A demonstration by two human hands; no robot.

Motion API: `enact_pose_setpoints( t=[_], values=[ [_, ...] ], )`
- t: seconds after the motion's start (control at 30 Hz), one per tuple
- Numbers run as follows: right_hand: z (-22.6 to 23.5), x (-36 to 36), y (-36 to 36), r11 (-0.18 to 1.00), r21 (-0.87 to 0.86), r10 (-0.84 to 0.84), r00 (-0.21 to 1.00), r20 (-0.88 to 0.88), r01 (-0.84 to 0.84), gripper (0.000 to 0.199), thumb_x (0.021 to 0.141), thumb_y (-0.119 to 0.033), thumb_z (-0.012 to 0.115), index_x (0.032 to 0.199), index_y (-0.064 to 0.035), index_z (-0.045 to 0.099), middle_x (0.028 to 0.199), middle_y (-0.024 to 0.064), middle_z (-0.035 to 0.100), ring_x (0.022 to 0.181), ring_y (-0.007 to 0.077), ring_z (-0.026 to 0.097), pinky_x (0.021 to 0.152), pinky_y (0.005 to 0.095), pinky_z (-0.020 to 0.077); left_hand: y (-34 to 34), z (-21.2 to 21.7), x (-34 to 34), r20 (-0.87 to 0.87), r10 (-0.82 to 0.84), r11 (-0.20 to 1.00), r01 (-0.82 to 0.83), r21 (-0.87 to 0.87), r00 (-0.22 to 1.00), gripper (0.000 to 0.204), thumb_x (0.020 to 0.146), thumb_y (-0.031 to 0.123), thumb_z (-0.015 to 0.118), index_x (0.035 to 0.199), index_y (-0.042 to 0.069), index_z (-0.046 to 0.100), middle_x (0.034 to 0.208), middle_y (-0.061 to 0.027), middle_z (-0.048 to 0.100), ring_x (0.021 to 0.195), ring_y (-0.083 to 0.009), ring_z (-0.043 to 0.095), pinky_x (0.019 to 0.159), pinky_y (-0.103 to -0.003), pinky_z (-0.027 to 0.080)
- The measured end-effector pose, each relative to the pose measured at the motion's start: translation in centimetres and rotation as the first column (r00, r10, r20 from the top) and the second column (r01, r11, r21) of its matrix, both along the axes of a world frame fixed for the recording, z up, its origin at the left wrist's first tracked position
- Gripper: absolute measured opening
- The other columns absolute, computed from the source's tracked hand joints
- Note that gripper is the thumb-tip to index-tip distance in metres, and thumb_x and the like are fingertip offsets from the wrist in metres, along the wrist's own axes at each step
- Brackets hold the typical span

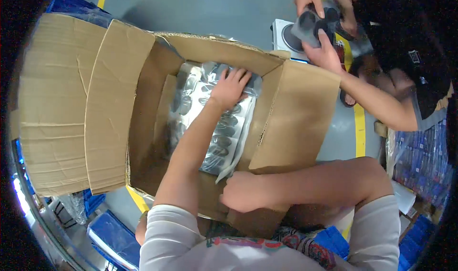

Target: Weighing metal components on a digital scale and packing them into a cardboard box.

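Inside an open cardboard box (148,123) lies a white tray (206,122) of several dark, rounded parts, covered in clear plastic. My left hand (231,87) rests on the plastic film at the tray's far end, its fingers spread. At the near right corner of the tray, my right hand (244,192) is closed like a fist beside the edge of a white sheet (241,142). Its fingertips are turned away, so whatever it pinches is hidden.
Box flaps fold outward on the left (52,104) and right (300,118). Across the box, another person's hands (324,51) hold dark parts in clear plastic above a white device with a round plate (286,37). Blue crates (114,240) stand at lower left. Yellow lines mark the grey floor.
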State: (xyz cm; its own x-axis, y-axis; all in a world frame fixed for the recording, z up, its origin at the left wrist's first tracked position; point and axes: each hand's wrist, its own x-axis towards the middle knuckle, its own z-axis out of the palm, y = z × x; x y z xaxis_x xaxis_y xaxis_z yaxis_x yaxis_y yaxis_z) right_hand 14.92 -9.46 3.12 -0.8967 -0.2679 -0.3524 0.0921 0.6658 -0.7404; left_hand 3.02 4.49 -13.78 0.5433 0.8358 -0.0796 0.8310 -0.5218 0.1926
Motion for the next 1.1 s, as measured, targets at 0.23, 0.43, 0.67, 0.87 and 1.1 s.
enact_pose_setpoints(
  t=[0.23, 0.43, 0.67, 0.87, 1.1],
  values=[
    [-0.3, 0.1, 0.3, 0.999, -0.031, -0.014, 1.0, -0.006, 0.013, 0.021, 0.076, -0.023, 0.056, 0.083, -0.0036, 0.061, 0.071, 0.0135, 0.065, 0.07, 0.0323, 0.064, 0.059, 0.0451, 0.049, 0.7, 0.9, 2.4, -0.048, 0.191, 0.98, -0.193, -0.041, 0.98, 0.085, 0.062, 0.04, 0.076, 0.13, 0.007, 0.038, 0.125, -0.013, 0.042, 0.12, -0.029, 0.037, 0.101, -0.05, 0.027],
    [-0.3, 0.0, 0.4, 1.0, -0.018, 0.022, 0.999, -0.026, -0.023, 0.027, 0.075, -0.028, 0.058, 0.083, -0.0024, 0.059, 0.068, 0.0143, 0.062, 0.066, 0.0336, 0.062, 0.056, 0.0465, 0.0476, 0.6, -0.2, 3.5, -0.217, 0.206, 0.978, -0.195, 0.071, 0.954, 0.079, 0.067, 0.038, 0.072, 0.131, 0.007, 0.037, 0.132, -0.0135, 0.038, 0.128, -0.0308, 0.03, 0.107, -0.052, 0.018],
    [-0.4, 0.2, 0.0, 0.999, 0.04, 0.012, 0.999, 0.04, -0.014, 0.018, 0.069, -0.024, 0.058, 0.072, -0.011, 0.07, 0.074, 0.0114, 0.066, 0.067, 0.0303, 0.063, 0.056, 0.0454, 0.0492, 0.2, -1.4, 4.4, -0.309, 0.212, 0.977, -0.2, 0.072, 0.927, 0.081, 0.069, 0.04, 0.071, 0.134, 0.006, 0.036, 0.134, -0.011, 0.038, 0.129, -0.0279, 0.03, 0.108, -0.048, 0.02],
    [-1.5, 0.1, -0.5, 0.999, 0.011, -0.037, 0.999, -0.001, 0.037, 0.019, 0.07, -0.026, 0.057, 0.071, -0.0106, 0.069, 0.073, 0.0121, 0.066, 0.067, 0.0319, 0.063, 0.058, 0.0454, 0.0493, 0.9, 0.8, 3.3, -0.287, 0.141, 0.979, -0.176, -0.103, 0.948, 0.084, 0.06, 0.044, 0.075, 0.129, 0.009, 0.042, 0.127, -0.0074, 0.043, 0.121, -0.0245, 0.038, 0.105, -0.048, 0.023],
    [-1.1, -0.1, 0.9, 0.997, -0.044, -0.057, 0.998, 0.02, 0.058, 0.023, 0.073, -0.024, 0.056, 0.072, -0.0013, 0.061, 0.07, 0.0187, 0.061, 0.066, 0.0359, 0.061, 0.058, 0.047, 0.048, 0.4, 1.5, 2.6, -0.152, 0.117, 0.985, -0.134, -0.105, 0.981, 0.086, 0.063, 0.042, 0.073, 0.13, 0.003, 0.038, 0.131, -0.0133, 0.04, 0.124, -0.0282, 0.035, 0.107, -0.047, 0.022]
  ],
)
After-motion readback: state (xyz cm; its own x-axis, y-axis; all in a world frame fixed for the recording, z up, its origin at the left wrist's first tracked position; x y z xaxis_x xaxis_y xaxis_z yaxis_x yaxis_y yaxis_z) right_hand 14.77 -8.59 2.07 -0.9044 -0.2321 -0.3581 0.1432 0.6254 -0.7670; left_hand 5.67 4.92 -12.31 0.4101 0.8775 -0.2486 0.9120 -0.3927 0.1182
